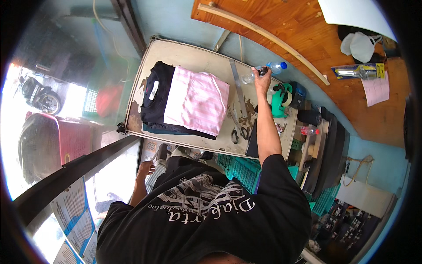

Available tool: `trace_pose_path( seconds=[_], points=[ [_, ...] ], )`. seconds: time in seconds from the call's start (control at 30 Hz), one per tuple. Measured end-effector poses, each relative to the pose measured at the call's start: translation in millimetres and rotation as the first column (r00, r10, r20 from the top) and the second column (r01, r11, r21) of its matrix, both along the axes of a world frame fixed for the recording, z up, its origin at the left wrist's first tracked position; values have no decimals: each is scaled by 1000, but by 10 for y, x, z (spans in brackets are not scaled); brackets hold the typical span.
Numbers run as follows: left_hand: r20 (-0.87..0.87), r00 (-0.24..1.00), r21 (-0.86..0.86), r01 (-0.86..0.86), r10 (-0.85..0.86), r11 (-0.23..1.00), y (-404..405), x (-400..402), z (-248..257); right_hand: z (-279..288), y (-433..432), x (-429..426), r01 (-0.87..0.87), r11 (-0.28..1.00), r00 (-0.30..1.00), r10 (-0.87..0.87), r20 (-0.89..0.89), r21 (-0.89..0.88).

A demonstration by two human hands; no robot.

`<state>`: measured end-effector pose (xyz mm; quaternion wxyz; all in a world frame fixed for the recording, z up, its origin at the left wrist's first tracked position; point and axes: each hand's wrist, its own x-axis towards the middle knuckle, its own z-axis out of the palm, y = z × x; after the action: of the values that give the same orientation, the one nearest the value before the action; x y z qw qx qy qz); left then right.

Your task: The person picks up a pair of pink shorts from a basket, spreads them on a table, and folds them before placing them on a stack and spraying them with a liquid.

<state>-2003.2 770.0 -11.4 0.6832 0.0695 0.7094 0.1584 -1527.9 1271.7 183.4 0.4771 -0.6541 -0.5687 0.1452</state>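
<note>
My right hand [262, 79] reaches to the table's far right and is closed around a clear plastic bottle [249, 78] with a dark top. Right behind it is another clear bottle [276, 66] with a blue cap. My left hand [146, 169] hangs low beside the near left table edge, fingers loosely bent, with nothing visible in it. A pink-and-white striped folded cloth [197, 100] lies on a stack of dark folded garments; the black shirt [155, 89] on the left shows a white neck label. To the right of the stack are scissors [234, 136] and a metal ruler [238, 87].
The worn white table [184, 48] meets a blue wall. A green tape dispenser [279, 102] stands beside my right forearm. Overhead at right hangs a wooden board [290, 26] with a rail. Teal plastic crates [242, 171] sit below the table; a glass pane borders the left.
</note>
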Motion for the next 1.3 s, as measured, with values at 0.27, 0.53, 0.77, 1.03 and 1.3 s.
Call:
trace_pose_path(
  seconds=[0.27, 0.53, 0.77, 1.03, 1.3],
  points=[
    [-48, 998, 61, 34, -31, 998, 233, 194, 46, 1, -810, 195, 295, 943, 929, -246, 276, -153],
    [-84, 995, 82, 61, -54, 995, 342, 141, 189, -518, -306, 358, 660, 737, 751, -652, 105, -146],
    [-139, 988, 88, 75, -62, 993, 166, 92, 301, -659, -382, 747, 380, 925, 854, -349, -386, 4],
    [-148, 987, 127, 85, -66, 988, 87, 592, 245, 266, -1976, 444, -117, 974, 366, -140, -920, -195],
    [-145, 968, 99, 220, -205, 970, 260, 861, 200, 1126, -2883, 149, -607, 794, 306, 191, -933, -36]
  ],
)
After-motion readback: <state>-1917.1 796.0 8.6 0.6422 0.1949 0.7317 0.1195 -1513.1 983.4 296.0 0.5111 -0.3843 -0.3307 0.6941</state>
